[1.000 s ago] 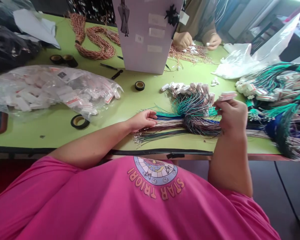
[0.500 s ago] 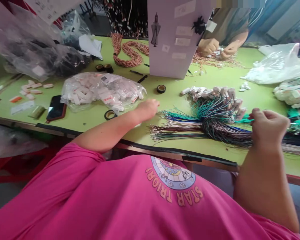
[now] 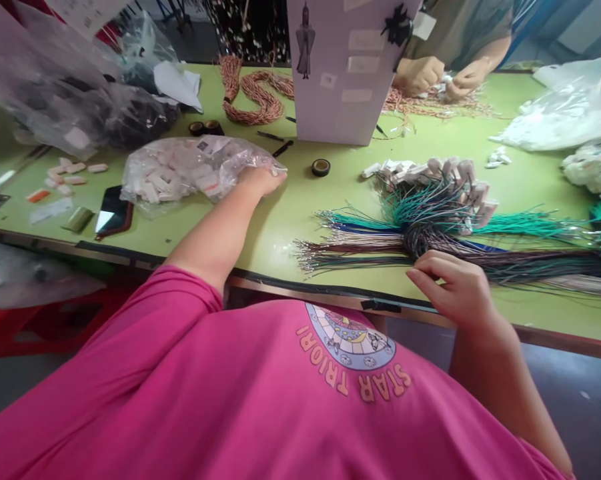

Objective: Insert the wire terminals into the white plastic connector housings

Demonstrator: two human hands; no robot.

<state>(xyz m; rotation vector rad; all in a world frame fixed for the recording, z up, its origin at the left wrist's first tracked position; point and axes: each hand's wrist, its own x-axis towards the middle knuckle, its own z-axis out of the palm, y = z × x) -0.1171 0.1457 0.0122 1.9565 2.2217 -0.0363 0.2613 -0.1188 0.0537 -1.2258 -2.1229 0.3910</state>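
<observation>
My left hand (image 3: 263, 180) reaches to the right end of a clear plastic bag (image 3: 165, 190) of white and orange-marked connector pieces. Its fingertips are hidden by the plastic, so I cannot tell whether they grip anything. My right hand (image 3: 453, 283) hovers at the near side of a tied wire bundle (image 3: 415, 240). Its fingers are loosely curled, the thumb stands apart, and nothing shows between them. Green, blue, white and dark wires make up the bundle, with bare terminal ends (image 3: 305, 257) at the left and white connectors (image 3: 443, 175) folded back on top.
A black tape roll (image 3: 321, 167) lies behind the bundle, and a phone (image 3: 114, 212) left of the bag. A lilac panel (image 3: 337, 113) stands at the back. Beyond it a co-worker's hands (image 3: 440, 79) handle twisted wires. At the right is another plastic bag (image 3: 555, 120).
My left hand has moved left and away from me, to the bag's end. My right hand has come left and nearer to me, from above the wires on the right, and its fingers have loosened.
</observation>
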